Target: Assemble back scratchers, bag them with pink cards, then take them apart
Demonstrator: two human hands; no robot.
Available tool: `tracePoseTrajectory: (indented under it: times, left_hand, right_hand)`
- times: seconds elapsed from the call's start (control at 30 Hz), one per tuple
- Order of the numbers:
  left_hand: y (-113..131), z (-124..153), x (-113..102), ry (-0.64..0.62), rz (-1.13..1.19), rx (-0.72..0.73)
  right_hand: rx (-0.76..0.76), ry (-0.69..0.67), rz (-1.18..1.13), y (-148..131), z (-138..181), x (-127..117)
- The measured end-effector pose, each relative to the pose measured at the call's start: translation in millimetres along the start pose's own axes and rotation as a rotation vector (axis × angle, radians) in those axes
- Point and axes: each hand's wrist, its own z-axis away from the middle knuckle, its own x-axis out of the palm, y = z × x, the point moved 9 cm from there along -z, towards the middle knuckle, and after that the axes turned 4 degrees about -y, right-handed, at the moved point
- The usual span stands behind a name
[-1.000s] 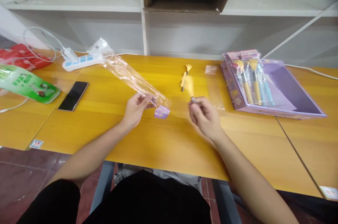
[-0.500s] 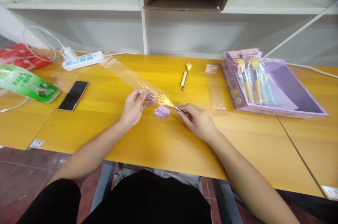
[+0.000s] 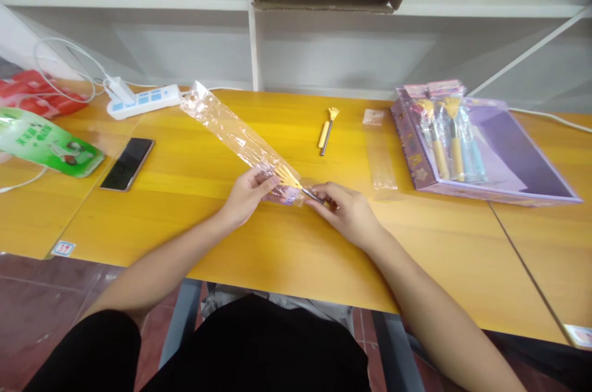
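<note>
Pinching a clear bag (image 3: 234, 130) in the left hand (image 3: 245, 196); holding a yellow scratcher (image 3: 287, 177) by the rod (image 3: 312, 195) in the right hand (image 3: 346, 212), at the bag's near end. Facing a second scratcher (image 3: 326, 135) just beyond, between a phone (image 3: 127, 164) and a purple box (image 3: 506, 158).

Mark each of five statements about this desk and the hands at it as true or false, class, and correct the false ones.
1. The left hand holds a long clear plastic bag. True.
2. The right hand holds the phone. False: it grips a yellow hand-headed stick; the phone lies on the table, left of both hands.
3. The purple box contains wrapped sticks. True.
4. The power strip lies inside the purple box. False: it lies on the table, beyond the phone.
5. The purple box is to the right of both hands. True.
</note>
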Motion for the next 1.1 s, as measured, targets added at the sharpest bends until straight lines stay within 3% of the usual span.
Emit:
tracePoseTrajectory:
  times: [0.2,0.5,0.77,1.1]
  left_hand:
    - [23,-4,-25,0.188,0.088,0.098]
    - [30,-13,-48,0.249,0.133,0.052]
    - [21,-12,-37,0.161,0.111,0.017]
    - [-11,2,-1,0.039,0.027,-0.082]
  right_hand:
    - [0.073,-0.072,-0.049,5,-3,3]
    - [-0.021,-0.046,-0.026,-5,-6,-5]
    - [-0.035,-0.003,-0.028,-8,-5,-6]
    - [-0.038,-0.054,-0.097,-16,-6,13]
